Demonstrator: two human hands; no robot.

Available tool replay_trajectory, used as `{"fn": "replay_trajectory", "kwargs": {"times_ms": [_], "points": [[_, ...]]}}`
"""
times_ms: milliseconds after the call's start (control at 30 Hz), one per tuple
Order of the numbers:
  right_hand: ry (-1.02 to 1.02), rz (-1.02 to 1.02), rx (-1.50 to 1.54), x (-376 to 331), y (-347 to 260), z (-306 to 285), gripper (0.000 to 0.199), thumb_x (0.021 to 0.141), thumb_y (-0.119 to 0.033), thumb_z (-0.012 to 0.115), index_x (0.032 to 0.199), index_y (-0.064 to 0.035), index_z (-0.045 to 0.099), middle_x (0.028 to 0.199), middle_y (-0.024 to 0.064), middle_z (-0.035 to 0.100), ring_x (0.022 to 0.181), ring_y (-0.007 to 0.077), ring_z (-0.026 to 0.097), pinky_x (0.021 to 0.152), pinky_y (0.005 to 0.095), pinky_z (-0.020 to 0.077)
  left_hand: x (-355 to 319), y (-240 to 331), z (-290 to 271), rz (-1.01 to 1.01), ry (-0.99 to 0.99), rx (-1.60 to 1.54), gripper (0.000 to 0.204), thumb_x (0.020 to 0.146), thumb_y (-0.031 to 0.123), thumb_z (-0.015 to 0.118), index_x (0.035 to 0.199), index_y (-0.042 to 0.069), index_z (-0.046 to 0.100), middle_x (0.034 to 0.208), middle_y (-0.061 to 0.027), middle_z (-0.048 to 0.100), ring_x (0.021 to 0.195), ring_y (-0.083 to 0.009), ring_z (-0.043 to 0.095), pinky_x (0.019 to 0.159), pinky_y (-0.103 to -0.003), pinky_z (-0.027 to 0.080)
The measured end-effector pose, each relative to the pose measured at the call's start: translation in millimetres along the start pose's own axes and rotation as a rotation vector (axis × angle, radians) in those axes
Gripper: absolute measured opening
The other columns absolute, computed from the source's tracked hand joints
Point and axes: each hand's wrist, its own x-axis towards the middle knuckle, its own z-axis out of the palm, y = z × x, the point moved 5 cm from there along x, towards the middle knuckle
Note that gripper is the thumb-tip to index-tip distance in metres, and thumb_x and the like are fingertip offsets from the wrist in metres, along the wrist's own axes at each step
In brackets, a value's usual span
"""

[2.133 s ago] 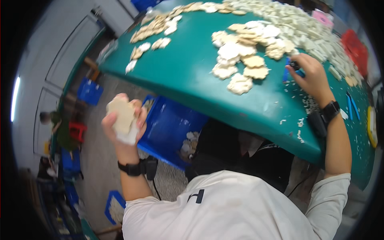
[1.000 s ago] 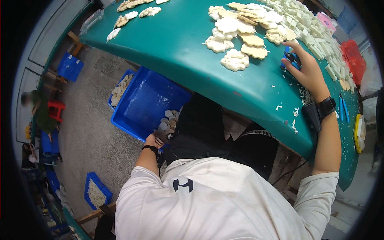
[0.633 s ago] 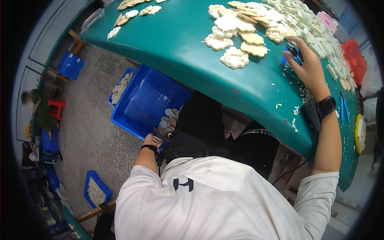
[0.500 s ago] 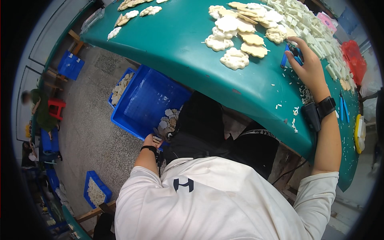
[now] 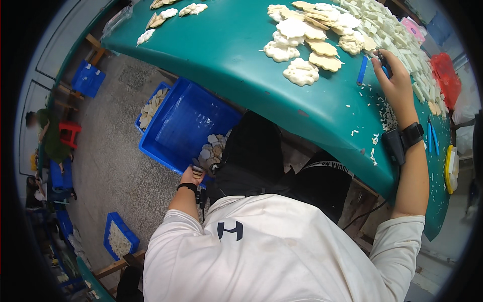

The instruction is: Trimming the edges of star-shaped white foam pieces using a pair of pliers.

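**Pale pieces in your left hand at the bin corner, blue-handled tool in your right**

Your left hand (image 5: 189, 177) is closed on a few flat pieces (image 5: 198, 171), low at the near corner of the large blue bin (image 5: 176, 118). Their edges run roughly left to right, dipping a little toward the right. Your right hand (image 5: 396, 80) is curled around a blue-handled tool (image 5: 386, 67) over the tabletop (image 5: 226, 65); its dark end points away from you, its handle back toward your palm.

Your fingers cover much of both, so you can't count the pieces or see the tool's tip clearly. Your dark-trousered leg (image 5: 254, 151) hides the bin's right side and crowds the pale heap (image 5: 214, 148) inside it.

A narrow blue strip (image 5: 362, 70) lies just left of your right hand, pointing away from you. Beyond it spread scalloped pieces (image 5: 301, 72), while whitish sticks (image 5: 382, 35) bank up beyond and to the right. Small scraps (image 5: 388, 118) litter the area beside your right wrist; farther right lie blue-handled pliers (image 5: 433, 138) and a yellow-rimmed tray (image 5: 449, 171).
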Motion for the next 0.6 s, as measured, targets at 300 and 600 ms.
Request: {"fn": "replay_trajectory", "kwargs": {"times_ms": [300,600], "points": [[0.034,0.006,-0.025,-0.2,4.5,0.1,0.033,0.094,-0.028,0.068,0.111,0.0002,0.064,0.101,0.0165,0.069,0.089,0.0268,0.068,0.081,0.0335,0.0527,7.3,-11.4,0.9,-0.074,-0.054,-0.067,0.029,0.099,0.021,0.050,0.123,0.004,0.050,0.120,-0.0179,0.059,0.109,-0.0361,0.061,0.083,-0.051,0.058],[0.017,-0.009,-0.020,3.3,-2.5,0.9,0.032,0.093,-0.026,0.069,0.111,0.0002,0.064,0.101,0.0154,0.069,0.087,0.0251,0.068,0.080,0.0331,0.0530,-6.7,-9.0,6.8,-0.041,-0.016,-0.086,0.040,0.099,0.028,0.051,0.133,0.008,0.046,0.126,-0.0167,0.054,0.113,-0.0369,0.057,0.087,-0.058,0.053]]}}
